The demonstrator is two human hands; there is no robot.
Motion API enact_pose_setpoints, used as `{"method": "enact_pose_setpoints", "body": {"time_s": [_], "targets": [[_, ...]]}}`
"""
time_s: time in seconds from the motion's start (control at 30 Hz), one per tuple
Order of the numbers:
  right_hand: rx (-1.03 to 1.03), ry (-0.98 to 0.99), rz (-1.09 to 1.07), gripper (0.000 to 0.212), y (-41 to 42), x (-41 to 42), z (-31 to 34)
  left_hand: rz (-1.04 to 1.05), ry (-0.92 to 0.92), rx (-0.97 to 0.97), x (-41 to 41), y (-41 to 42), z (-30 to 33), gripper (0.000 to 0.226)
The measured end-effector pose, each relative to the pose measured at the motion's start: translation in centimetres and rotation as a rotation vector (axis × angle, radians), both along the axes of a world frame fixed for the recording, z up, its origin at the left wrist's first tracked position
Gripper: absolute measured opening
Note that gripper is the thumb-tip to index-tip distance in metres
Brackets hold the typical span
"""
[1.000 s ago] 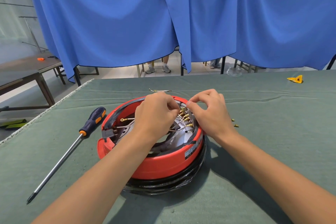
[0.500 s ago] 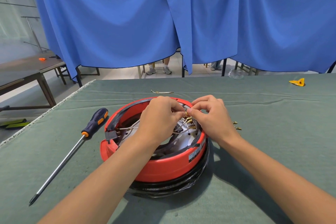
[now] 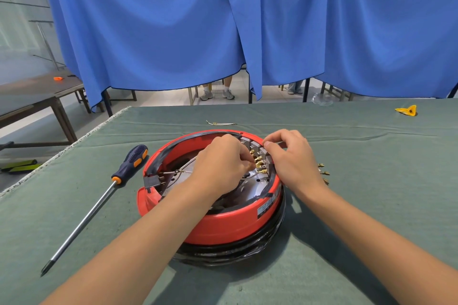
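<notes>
Right hand point(image 3: 290, 159) moved out, pinching red housing point(image 3: 230, 228) rim; left hand point(image 3: 222, 166) pinches brass terminals point(image 3: 259, 162).

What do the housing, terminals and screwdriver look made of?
Housing: likely moulded plastic, glossy red, judging by the smooth rounded wall and soft highlights.
Terminals: metal with a shiny brass colour; the exact alloy can't be told.
Screwdriver: the shaft looks like bright steel with a mirror sheen. The handle looks like dark blue plastic with orange, perhaps rubbery, inserts.
</notes>
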State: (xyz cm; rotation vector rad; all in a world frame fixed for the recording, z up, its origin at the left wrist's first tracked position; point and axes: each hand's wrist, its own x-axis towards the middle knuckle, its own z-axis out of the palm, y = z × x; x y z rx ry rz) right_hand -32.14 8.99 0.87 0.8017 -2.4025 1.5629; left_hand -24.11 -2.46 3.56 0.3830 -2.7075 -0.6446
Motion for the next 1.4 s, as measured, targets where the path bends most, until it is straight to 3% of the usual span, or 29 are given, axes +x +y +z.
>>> {"method": "enact_pose_setpoints", "body": {"time_s": [0.77,1.4], "targets": [[-0.064,-0.085,-0.019,0.01,-0.12,0.06,-0.2,-0.064,0.006,-0.083,-0.25,0.25,0.01,0.01],[0.045,0.056,-0.091,0.013,0.3,-0.07,-0.02,-0.087,0.026,-0.14,-0.47,0.78,0.11,0.013]]}}
